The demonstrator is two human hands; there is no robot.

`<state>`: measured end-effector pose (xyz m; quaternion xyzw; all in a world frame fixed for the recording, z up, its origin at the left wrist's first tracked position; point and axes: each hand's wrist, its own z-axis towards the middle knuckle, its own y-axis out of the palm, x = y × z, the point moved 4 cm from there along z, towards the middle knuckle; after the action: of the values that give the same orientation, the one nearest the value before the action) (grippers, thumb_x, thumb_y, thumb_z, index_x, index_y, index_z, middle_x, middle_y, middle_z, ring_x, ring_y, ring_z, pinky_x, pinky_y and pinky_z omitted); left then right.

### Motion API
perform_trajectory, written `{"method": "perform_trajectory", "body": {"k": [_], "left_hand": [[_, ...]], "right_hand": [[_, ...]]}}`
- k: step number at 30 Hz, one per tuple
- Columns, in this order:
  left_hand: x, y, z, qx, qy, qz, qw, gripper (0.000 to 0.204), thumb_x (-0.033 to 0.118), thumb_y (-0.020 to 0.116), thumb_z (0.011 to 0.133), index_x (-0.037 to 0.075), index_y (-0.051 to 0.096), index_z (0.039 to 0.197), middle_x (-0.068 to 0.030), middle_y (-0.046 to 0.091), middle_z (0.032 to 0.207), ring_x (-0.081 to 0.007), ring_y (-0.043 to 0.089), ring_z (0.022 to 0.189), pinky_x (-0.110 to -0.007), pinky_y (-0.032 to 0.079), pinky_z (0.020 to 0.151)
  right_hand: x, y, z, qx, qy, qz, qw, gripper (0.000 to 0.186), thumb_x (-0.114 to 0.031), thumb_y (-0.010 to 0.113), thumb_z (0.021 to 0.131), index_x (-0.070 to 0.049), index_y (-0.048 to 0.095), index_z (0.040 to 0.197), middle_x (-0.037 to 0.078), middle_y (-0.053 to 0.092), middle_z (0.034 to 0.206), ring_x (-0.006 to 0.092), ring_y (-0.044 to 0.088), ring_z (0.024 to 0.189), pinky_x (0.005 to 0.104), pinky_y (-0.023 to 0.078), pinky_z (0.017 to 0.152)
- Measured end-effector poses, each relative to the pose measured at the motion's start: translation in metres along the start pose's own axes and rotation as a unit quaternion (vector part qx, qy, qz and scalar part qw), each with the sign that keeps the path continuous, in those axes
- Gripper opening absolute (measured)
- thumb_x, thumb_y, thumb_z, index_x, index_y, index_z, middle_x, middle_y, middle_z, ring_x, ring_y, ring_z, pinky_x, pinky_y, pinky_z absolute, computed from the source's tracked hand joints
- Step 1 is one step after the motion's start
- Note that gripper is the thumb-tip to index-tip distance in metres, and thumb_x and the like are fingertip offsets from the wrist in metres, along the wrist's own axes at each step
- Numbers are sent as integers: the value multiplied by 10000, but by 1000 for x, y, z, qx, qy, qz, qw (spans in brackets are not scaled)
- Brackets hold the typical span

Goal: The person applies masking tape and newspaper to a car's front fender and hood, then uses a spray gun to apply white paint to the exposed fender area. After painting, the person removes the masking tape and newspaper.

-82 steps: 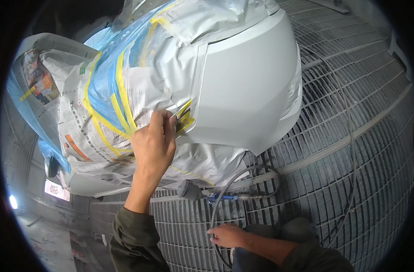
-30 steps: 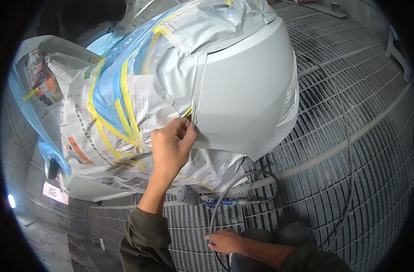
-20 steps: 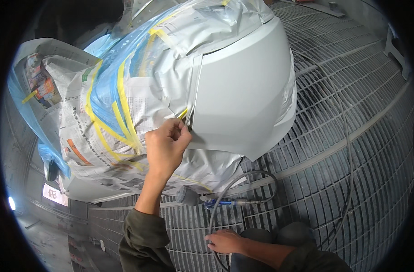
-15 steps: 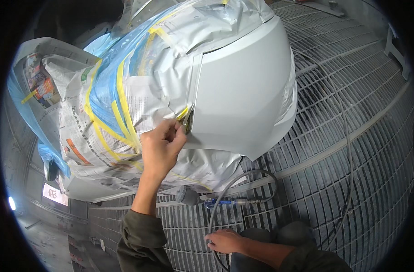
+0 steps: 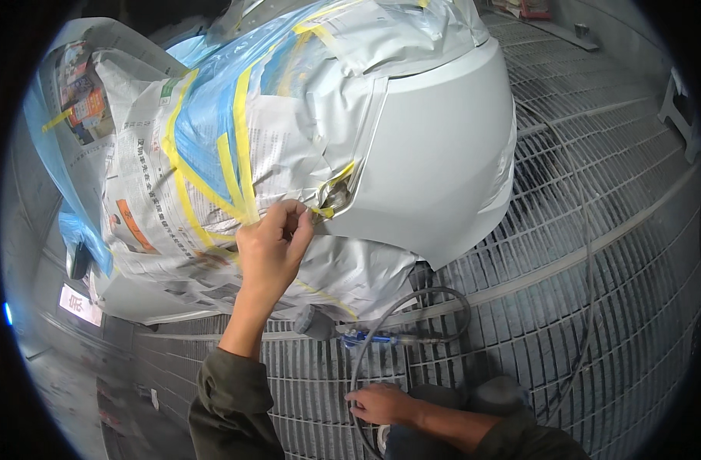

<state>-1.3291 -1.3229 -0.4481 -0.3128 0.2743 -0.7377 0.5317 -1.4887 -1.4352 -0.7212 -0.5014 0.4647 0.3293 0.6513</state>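
Observation:
My left hand [image 5: 275,239] pinches the end of a strip of yellow masking tape [image 5: 326,211], with its fingertips close together. This tape edges an opening [image 5: 338,193] in the wrapping, beside a pale grey car body panel [image 5: 435,161]. Wrinkled white masking sheet and newspaper [image 5: 147,172] cover the surface to the panel's left. Low in front of me, my right hand [image 5: 381,403] lies over my knee, its fingers loosely extended. A grey air hose [image 5: 353,383] passes at those fingertips; whether they touch it I cannot tell.
A spray gun [image 5: 317,322] with a grey cup and blue fitting lies on the metal floor grating [image 5: 488,322], joined to the looping hose. Blue plastic film [image 5: 205,130] and more yellow tape cross the wrapped car. A grey stool [image 5: 679,115] stands at the far right.
The tape and sheet edge have come away from the panel, and the opening shows wider. My left hand sits a little farther from the panel's edge. My right hand has hardly moved.

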Motion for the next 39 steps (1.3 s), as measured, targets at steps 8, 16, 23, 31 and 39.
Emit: {"method": "perform_trajectory", "body": {"k": [8, 16, 23, 31, 39], "left_hand": [[4, -2, 6, 48, 39, 64, 996, 112, 145, 749, 861, 60, 678, 844, -59, 654, 587, -182, 621, 471, -294, 436, 463], [-12, -16, 14, 29, -196, -87, 976, 245, 191, 734, 903, -14, 692, 774, -31, 586, 532, -85, 522, 452, -268, 370, 447], [27, -14, 16, -51, 51, 74, 995, 148, 166, 807, 808, 63, 701, 814, -64, 613, 625, -202, 528, 486, -290, 408, 486], [34, -13, 34, 14, 3, 66, 998, 174, 197, 790, 832, 32, 754, 873, -108, 641, 584, -176, 612, 484, -291, 431, 474], [36, 28, 35, -44, -90, 33, 994, 203, 225, 755, 822, 22, 753, 828, -98, 655, 596, -230, 637, 525, -327, 477, 538]], "right_hand": [[-12, -2, 0, -26, -2, -4, 1000, 359, -281, 593, 942, -55, 656, 1213, 171, 713, 910, 369, 680, 873, 487, 529, 786], [-6, 0, 1, -14, 1, 4, 1000, 356, -277, 596, 936, -53, 661, 1204, 172, 710, 896, 375, 678, 869, 487, 532, 784], [-4, 2, -1, -2, -13, -15, 1000, 349, -272, 581, 936, -57, 664, 1198, 181, 712, 918, 384, 679, 870, 495, 537, 793], [-5, 1, -2, -8, 0, -13, 1000, 353, -282, 580, 933, -74, 655, 1208, 179, 714, 930, 387, 681, 880, 507, 534, 797], [-2, 11, 4, -58, 15, -2, 998, 372, -261, 562, 951, -44, 618, 1249, 184, 712, 994, 382, 676, 936, 499, 521, 857]]}}
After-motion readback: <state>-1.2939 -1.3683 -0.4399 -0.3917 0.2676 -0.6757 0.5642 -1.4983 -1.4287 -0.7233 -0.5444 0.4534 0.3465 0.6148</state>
